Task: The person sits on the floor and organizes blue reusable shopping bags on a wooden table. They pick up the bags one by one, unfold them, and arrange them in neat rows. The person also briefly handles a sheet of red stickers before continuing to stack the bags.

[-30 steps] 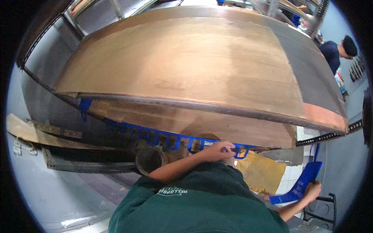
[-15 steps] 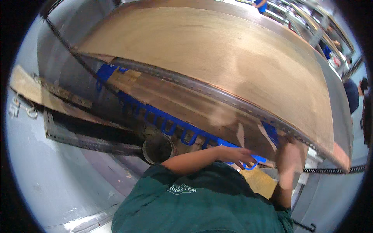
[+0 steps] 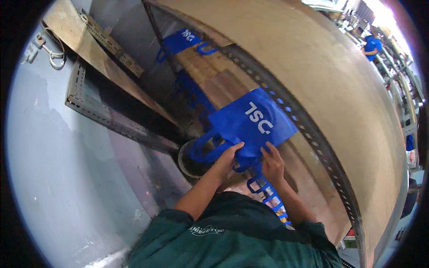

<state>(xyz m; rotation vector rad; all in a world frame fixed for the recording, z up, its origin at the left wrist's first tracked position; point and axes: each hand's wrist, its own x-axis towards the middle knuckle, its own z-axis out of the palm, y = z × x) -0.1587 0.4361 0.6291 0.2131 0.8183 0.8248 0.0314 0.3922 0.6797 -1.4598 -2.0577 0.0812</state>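
A flat blue tote bag (image 3: 241, 117) with white lettering lies over the lower shelf board, its handles (image 3: 206, 152) hanging toward me. My left hand (image 3: 229, 157) grips its near edge, thumb on top and the other fingers hidden underneath. At the bag's near right side, my right hand (image 3: 272, 164) has its thumb and fingertips closed on the edge. Below my hands, a row of blue handles (image 3: 270, 196) from other bags runs along the shelf's near edge. Another blue bag (image 3: 182, 41) with white print rests at the shelf's far left end.
A large wooden tabletop (image 3: 313, 67) overhangs the lower shelf, edged by a perforated metal bar (image 3: 308, 138). To the left stand a metal-framed ledge (image 3: 120, 125) and a grey wall (image 3: 49, 165) with a cable. A round bin (image 3: 185, 167) sits by my left forearm. A person in blue (image 3: 372, 46) is far right.
The view has swung left. A blue bag now lies between my hands on the shelf; before, my left hand was spread near the handles and my right was a blur at the shelf's right end.
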